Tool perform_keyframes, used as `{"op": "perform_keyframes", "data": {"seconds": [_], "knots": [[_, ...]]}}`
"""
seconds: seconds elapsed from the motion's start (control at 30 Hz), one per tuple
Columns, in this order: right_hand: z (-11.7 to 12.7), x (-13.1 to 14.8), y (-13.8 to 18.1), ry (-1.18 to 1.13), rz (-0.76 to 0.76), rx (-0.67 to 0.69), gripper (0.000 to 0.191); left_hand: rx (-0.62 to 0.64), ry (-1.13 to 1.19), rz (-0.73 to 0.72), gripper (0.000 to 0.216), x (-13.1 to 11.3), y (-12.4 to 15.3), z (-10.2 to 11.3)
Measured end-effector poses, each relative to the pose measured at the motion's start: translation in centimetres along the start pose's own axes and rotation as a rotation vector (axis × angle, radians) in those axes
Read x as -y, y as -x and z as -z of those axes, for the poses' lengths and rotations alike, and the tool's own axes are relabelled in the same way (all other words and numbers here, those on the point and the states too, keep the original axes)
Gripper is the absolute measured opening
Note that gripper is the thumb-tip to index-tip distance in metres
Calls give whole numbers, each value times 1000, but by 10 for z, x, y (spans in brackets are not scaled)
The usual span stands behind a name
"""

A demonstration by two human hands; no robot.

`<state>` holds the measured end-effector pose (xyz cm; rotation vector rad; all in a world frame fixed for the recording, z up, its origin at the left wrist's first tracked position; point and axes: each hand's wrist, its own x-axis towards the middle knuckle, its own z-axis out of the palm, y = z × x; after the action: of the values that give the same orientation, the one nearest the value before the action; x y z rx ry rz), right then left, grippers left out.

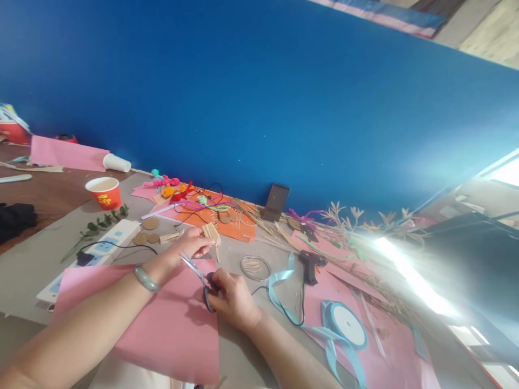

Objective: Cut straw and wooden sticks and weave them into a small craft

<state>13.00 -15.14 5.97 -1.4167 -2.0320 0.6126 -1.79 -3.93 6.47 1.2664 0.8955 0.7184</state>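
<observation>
My left hand (pixel 195 244) is closed on a small bundle of pale wooden sticks (pixel 211 233), held above the table. A bracelet circles that wrist. Lower and to the right, my right hand (pixel 235 297) grips a pair of scissors (pixel 198 273) by its dark handles. The blades point up and left, toward my left wrist, and look slightly apart. Beneath both hands lies a pink paper sheet (pixel 162 335). Near my left hand are several round brown discs (pixel 151 223) and some short sticks (pixel 169 237).
Left stand a white power strip (pixel 121 237) and a paper cup (pixel 104 193). Right lie a glue gun (pixel 311 266), a blue ribbon spool (pixel 344 324) and a wire ring (pixel 255 268). A phone (pixel 276 201) leans on the blue wall (pixel 259 108); pipe cleaners and dried stems clutter the back.
</observation>
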Motion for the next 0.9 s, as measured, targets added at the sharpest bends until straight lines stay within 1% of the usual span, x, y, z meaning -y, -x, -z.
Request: {"op": "perform_keyframes", "data": {"seconds": [0.1,0.23,0.33,0.4,0.47,0.53,0.6,0.7,0.77,0.9], "knots": [[1,0,0,8,3,-6,17,2,18,-10,16,0,0,0],[2,3,0,-9,-5,1,17,-18,52,-39,13,8,-3,2],[3,2,0,-53,-33,-13,15,-77,75,-64,15,13,-3,1],[3,-2,-1,-112,-108,-118,15,-135,104,-51,18,14,-2,0],[4,-7,-4,-193,-219,-290,20,-135,131,-20,18,13,-3,-2],[6,-13,-9,-310,-313,-445,28,-65,137,11,23,10,-4,-3],[9,-17,-14,-464,-371,-511,36,4,128,12,27,8,-4,-5],[11,-20,-18,-643,-411,-476,43,67,100,-26,29,5,-1,-9],[12,-21,-18,-661,-406,-458,43,118,78,-46,30,4,1,-12],[13,-21,-16,-630,-373,-495,39,221,47,-53,31,6,2,-13]]}}
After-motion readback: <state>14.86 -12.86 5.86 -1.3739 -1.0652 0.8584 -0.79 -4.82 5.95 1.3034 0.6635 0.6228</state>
